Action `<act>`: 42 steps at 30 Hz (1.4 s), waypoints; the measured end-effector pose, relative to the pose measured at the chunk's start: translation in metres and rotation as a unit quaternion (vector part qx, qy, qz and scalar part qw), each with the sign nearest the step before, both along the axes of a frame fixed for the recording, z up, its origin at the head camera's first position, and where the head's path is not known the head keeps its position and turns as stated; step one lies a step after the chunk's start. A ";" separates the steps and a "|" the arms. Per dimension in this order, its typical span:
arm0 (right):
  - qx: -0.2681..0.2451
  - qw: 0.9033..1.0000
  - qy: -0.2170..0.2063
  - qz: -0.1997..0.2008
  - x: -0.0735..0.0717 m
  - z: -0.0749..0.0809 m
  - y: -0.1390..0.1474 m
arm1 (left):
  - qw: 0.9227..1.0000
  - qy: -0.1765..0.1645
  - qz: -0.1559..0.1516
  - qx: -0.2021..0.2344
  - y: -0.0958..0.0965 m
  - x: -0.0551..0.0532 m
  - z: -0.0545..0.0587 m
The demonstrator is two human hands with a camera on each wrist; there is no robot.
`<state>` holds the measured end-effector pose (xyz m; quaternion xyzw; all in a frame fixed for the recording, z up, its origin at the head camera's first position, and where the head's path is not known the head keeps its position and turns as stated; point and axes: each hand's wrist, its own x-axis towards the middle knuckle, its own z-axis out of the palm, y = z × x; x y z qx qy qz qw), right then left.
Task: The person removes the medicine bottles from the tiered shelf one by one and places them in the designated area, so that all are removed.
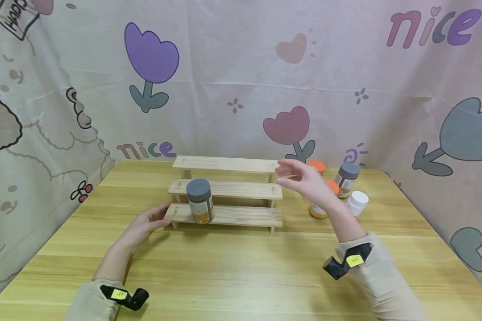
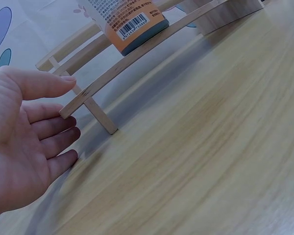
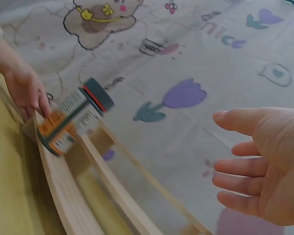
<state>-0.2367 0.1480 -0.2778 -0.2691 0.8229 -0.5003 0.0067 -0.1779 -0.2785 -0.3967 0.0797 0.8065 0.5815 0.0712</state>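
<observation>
A three-step wooden rack (image 1: 245, 216) stands on the table. On its lowest step, toward the left, sits an upright grey-lidded bottle (image 1: 200, 200) with an orange and white label; the left wrist view shows its barcode (image 2: 132, 29). My left hand (image 1: 146, 223) is at the rack's left end, its thumb and fingers around the corner of the lowest step. In the air at the rack's right end is my right hand (image 1: 305, 180), fingers loosely spread. Seen in the right wrist view, that hand (image 3: 264, 166) holds nothing.
Right of the rack, partly behind my right forearm, stand a grey-lidded bottle (image 1: 347, 178), a white bottle (image 1: 357, 203) and orange-capped bottles (image 1: 316, 166). A printed cloth (image 1: 225, 58) hangs behind the wooden table (image 1: 225, 276).
</observation>
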 end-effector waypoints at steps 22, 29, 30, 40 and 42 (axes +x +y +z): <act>-0.026 0.996 -0.030 0.085 -0.005 -0.027 -0.099 | 1.000 0.002 -0.002 0.001 0.001 -0.001 0.001; -0.034 0.994 -0.038 0.093 -0.005 -0.034 -0.128 | 1.000 0.003 -0.001 0.000 0.000 0.000 0.002; -0.034 0.994 -0.040 0.095 -0.005 -0.034 -0.131 | 1.000 0.001 0.000 0.002 0.001 0.000 0.002; -0.040 0.991 -0.049 0.119 -0.003 -0.045 -0.154 | 1.000 0.000 0.000 0.005 0.001 0.001 0.004; -0.036 0.991 -0.044 0.119 -0.001 -0.047 -0.158 | 1.000 -0.001 0.000 0.008 0.001 0.002 0.004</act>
